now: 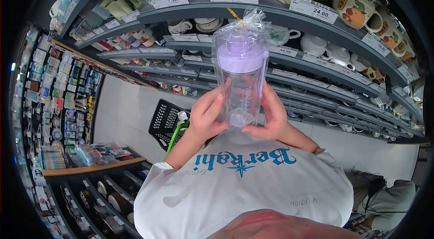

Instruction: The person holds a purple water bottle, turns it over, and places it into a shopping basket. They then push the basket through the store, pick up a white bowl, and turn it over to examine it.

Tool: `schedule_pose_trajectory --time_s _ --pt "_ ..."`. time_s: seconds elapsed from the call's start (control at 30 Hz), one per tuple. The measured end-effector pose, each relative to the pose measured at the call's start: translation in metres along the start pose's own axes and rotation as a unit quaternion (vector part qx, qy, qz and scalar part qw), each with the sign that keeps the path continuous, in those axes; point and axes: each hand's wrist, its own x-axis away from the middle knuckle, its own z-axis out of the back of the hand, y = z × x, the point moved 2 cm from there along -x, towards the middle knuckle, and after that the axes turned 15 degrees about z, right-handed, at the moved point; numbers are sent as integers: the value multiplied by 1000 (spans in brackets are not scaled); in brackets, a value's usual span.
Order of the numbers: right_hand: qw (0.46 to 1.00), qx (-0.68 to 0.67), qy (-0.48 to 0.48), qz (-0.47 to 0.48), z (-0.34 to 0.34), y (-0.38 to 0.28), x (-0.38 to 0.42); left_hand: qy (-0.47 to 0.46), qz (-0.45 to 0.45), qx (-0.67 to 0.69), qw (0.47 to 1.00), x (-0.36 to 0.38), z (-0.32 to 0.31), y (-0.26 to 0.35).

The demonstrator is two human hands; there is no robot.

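A clear plastic water bottle with a lilac lid stands upright before my chest, wrapped in clear film that a gold twist tie gathers at the top. My left hand is closed on its lower left side. On the opposite side, my right hand grips the lower part, its thumb near the base. Pale lettering runs down the bottle's wall. Just left of my left forearm is a black shopping basket with a green handle, partly hidden behind the arm.
Curved shelves of mugs, teapots and price tags rise ahead and to the right. At left are a wall rack of small packaged goods and a low display. A person's legs show at lower right.
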Motion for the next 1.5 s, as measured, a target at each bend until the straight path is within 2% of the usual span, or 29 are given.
schedule_pose_trajectory --time_s 0.67,0.73,1.17,1.5 --pt "998 -54 -20 -19 -2 10 -6 14 18 -20 1000 6 3 -6" --pt "998 -50 -23 -18 -1 10 -6 -18 26 -32 999 8 4 -6" --pt "997 -51 -40 -32 -8 12 -9 -16 46 -42 998 12 14 -4" --pt "998 -61 -15 -10 -12 10 -10 -18 36 -52 998 11 16 -2"
